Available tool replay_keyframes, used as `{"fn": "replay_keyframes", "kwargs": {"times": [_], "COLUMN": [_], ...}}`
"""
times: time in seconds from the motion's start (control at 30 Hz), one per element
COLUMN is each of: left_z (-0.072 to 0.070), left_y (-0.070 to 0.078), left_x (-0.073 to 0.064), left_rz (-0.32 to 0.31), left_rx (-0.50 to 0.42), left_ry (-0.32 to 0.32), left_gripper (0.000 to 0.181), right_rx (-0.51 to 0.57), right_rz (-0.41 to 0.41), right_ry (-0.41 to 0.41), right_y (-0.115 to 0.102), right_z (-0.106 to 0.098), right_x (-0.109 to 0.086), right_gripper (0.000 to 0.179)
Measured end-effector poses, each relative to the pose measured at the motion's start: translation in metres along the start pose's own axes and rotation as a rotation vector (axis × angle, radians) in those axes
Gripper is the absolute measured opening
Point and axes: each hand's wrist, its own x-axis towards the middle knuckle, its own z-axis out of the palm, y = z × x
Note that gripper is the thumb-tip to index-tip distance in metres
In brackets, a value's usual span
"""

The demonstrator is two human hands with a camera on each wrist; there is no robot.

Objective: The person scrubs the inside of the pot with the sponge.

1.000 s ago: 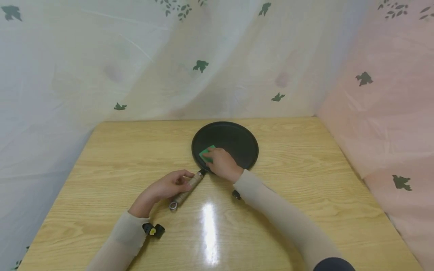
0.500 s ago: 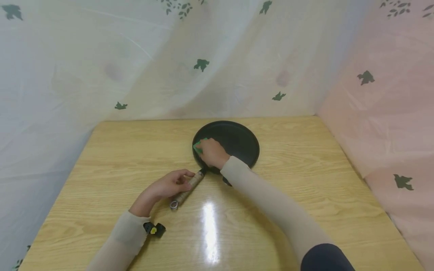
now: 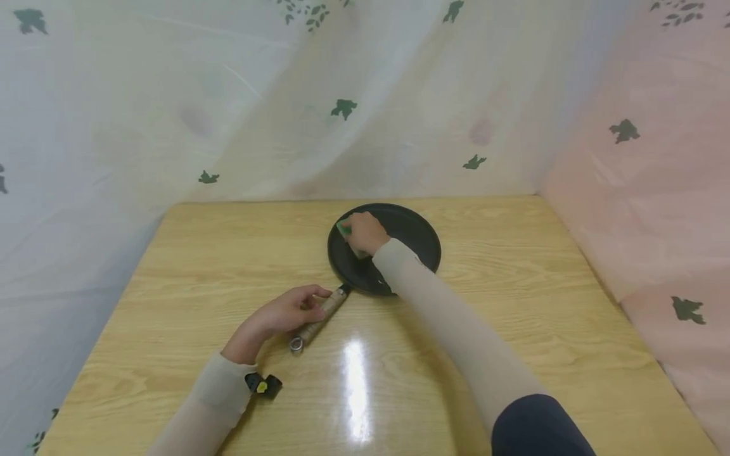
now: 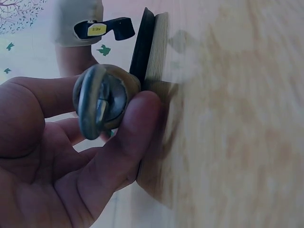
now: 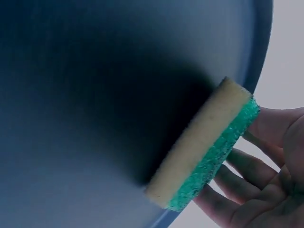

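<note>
A black round pan (image 3: 407, 244) lies flat on the wooden table (image 3: 513, 304), its cord-wrapped handle (image 3: 319, 315) pointing toward me. My left hand (image 3: 308, 301) grips that handle; in the left wrist view its fingers (image 4: 118, 147) curl round the handle's ring end (image 4: 102, 99). My right hand (image 3: 356, 231) holds a green and yellow sponge (image 3: 343, 228) against the pan's far-left part, close to the rim. In the right wrist view the sponge (image 5: 204, 147) rests yellow side down on the dark pan (image 5: 95, 95), with my fingers (image 5: 247, 187) behind its green side.
Sheer curtains with dark leaf prints (image 3: 342, 107) close off the table at the back, left and right. A small black clip with a yellow tag (image 3: 262, 385) sits at my left wrist. Bare wood lies left and right of the pan.
My right hand has slid the sponge from the pan's near-left part to its far-left rim. The left hand stays on the handle, and the pan has barely shifted.
</note>
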Motion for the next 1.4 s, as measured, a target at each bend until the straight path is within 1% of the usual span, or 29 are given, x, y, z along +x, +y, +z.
{"fn": "replay_keyframes", "kwargs": {"times": [0.17,0.4,0.53,0.7,0.87,1.03,1.2,1.4], "left_z": [0.001,0.000,0.000,0.000,0.000,-0.001,-0.001,0.000], "left_y": [0.001,0.001,0.001,0.002,0.001,0.001,0.001,0.002], "left_x": [0.001,0.000,0.001,0.001,0.002,0.002,0.002,0.001], "left_rz": [-0.001,-0.018,-0.020,-0.020,-0.018,-0.018,-0.025,-0.029], "left_rx": [0.002,0.011,0.026,0.032,0.033,0.022,0.018,0.021], "left_ry": [0.004,0.013,0.020,0.027,0.027,0.021,0.020,0.022], "left_gripper": [0.041,0.040,0.040,0.040,0.040,0.040,0.040,0.040], "right_rx": [-0.020,-0.045,-0.057,-0.078,-0.107,-0.131,-0.152,-0.119], "right_rz": [0.019,0.101,0.111,0.093,0.055,0.053,0.056,0.078], "right_ry": [0.040,0.095,0.099,0.079,0.070,0.092,0.099,0.111], "right_y": [0.018,0.039,0.052,0.062,0.070,0.076,0.075,0.069], "right_z": [-0.008,-0.021,-0.030,-0.044,-0.050,-0.048,-0.044,-0.040], "right_x": [0.005,0.003,-0.002,-0.015,-0.032,-0.049,-0.064,-0.081], "right_gripper": [0.044,0.044,0.043,0.041,0.040,0.040,0.042,0.044]}}
